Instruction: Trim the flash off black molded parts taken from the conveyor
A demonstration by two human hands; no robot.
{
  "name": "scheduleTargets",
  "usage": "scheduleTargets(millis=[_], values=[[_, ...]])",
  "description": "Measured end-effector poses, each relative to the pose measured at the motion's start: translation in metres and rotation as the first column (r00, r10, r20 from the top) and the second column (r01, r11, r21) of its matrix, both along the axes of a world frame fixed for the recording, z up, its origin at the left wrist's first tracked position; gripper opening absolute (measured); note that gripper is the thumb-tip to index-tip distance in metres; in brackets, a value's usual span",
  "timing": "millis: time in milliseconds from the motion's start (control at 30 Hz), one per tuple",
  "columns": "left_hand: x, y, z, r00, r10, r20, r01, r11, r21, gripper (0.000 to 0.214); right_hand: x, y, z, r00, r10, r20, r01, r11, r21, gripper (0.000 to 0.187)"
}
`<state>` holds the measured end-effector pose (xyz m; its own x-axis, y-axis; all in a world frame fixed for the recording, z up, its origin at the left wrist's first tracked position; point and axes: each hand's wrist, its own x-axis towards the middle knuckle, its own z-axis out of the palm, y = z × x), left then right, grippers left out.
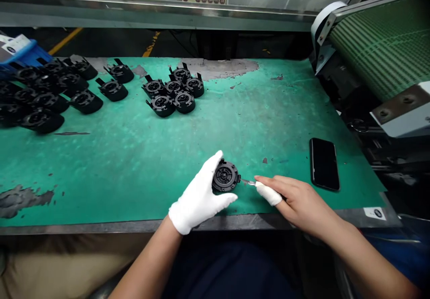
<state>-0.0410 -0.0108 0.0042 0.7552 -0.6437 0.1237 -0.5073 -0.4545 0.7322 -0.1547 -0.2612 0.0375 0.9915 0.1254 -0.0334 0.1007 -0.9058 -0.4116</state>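
Note:
My left hand [204, 192], in a white glove, is wrapped round a round black plastic part [224, 176] with a ringed, slotted face. The part is near the front edge of the green table mat [134, 164]. In my bare right hand [295, 199], whose thumb wears a white finger cover, is a small knife [249, 182] with a thin metal blade. Its tip points left and meets or nearly meets the tab on the part's right side. The knife's handle is mostly hidden by my fingers.
Several similar black parts [174, 88] stand in a group at the back, with more [43, 95] at the far left beside a blue bin [27, 54]. A black phone [324, 163] lies right of my hands. A green conveyor belt [386, 48] juts in at upper right.

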Motion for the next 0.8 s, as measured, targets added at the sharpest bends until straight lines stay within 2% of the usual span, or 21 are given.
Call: scheduleTargets(millis=[100, 167, 200, 267, 300, 333, 367, 433, 500, 533, 600, 667, 733, 800], values=[[0.001, -0.008, -0.008, 0.997, 0.065, 0.05, -0.064, 0.998, -0.019, 0.103, 0.004, 0.009, 0.003, 0.999, 0.032, 0.015, -0.031, 0.994, -0.1, 0.04], [0.001, -0.011, -0.012, 0.994, 0.075, 0.08, -0.074, 0.997, -0.015, 0.099, 0.008, 0.007, 0.005, 1.0, 0.016, 0.024, -0.01, 0.976, -0.219, 0.042], [0.001, -0.011, -0.013, 0.993, 0.073, 0.089, -0.073, 0.997, -0.01, 0.097, 0.011, 0.003, 0.006, 0.999, -0.026, 0.026, 0.033, 0.954, -0.299, 0.044], [0.0, -0.012, -0.013, 0.992, 0.078, 0.094, -0.079, 0.997, 0.004, 0.095, 0.018, -0.012, 0.007, 0.985, -0.169, 0.043, 0.17, 0.874, -0.456, 0.046], [-0.001, -0.012, -0.012, 0.992, 0.083, 0.091, -0.085, 0.996, 0.012, 0.096, 0.021, -0.02, 0.008, 0.968, -0.24, 0.066, 0.24, 0.83, -0.504, 0.046], [0.0, -0.011, -0.01, 0.993, 0.08, 0.085, -0.082, 0.996, 0.022, 0.097, 0.024, -0.028, 0.009, 0.954, -0.285, 0.088, 0.289, 0.807, -0.515, 0.045], [0.002, -0.01, -0.007, 0.995, 0.061, 0.077, -0.063, 0.997, 0.035, 0.099, 0.026, -0.034, 0.01, 0.951, -0.292, 0.102, 0.304, 0.819, -0.487, 0.043], [0.011, -0.003, 0.003, 0.997, -0.059, 0.048, 0.056, 0.995, 0.077, 0.1, 0.028, -0.039, 0.013, 0.97, -0.219, 0.109, 0.244, 0.902, -0.356, 0.041], [0.027, 0.01, 0.018, 0.974, -0.225, 0.022, 0.22, 0.965, 0.141, 0.087, 0.028, -0.035, 0.015, 0.989, -0.113, 0.096, 0.131, 0.968, -0.213, 0.04], [0.035, 0.018, 0.025, 0.963, -0.268, 0.027, 0.26, 0.951, 0.17, 0.075, 0.028, -0.032, 0.015, 0.993, -0.073, 0.088, 0.086, 0.983, -0.163, 0.04], [0.05, 0.035, 0.038, 0.974, -0.218, 0.068, 0.201, 0.96, 0.193, 0.058, 0.028, -0.025, 0.014, 0.997, -0.028, 0.074, 0.037, 0.993, -0.113, 0.04], [0.057, 0.048, 0.043, 0.993, -0.078, 0.085, 0.065, 0.987, 0.15, 0.059, 0.031, -0.019, 0.012, 0.998, -0.006, 0.065, 0.012, 0.995, -0.097, 0.04], [0.053, 0.051, 0.039, 0.999, 0.026, 0.036, -0.029, 0.996, 0.087, 0.079, 0.035, -0.011, 0.011, 0.998, 0.029, 0.055, -0.025, 0.996, -0.083, 0.04], [0.042, 0.043, 0.027, 0.994, 0.112, -0.011, -0.112, 0.993, 0.032, 0.1, 0.041, 0.002, 0.012, 0.996, 0.08, 0.039, -0.077, 0.994, -0.074, 0.041]])
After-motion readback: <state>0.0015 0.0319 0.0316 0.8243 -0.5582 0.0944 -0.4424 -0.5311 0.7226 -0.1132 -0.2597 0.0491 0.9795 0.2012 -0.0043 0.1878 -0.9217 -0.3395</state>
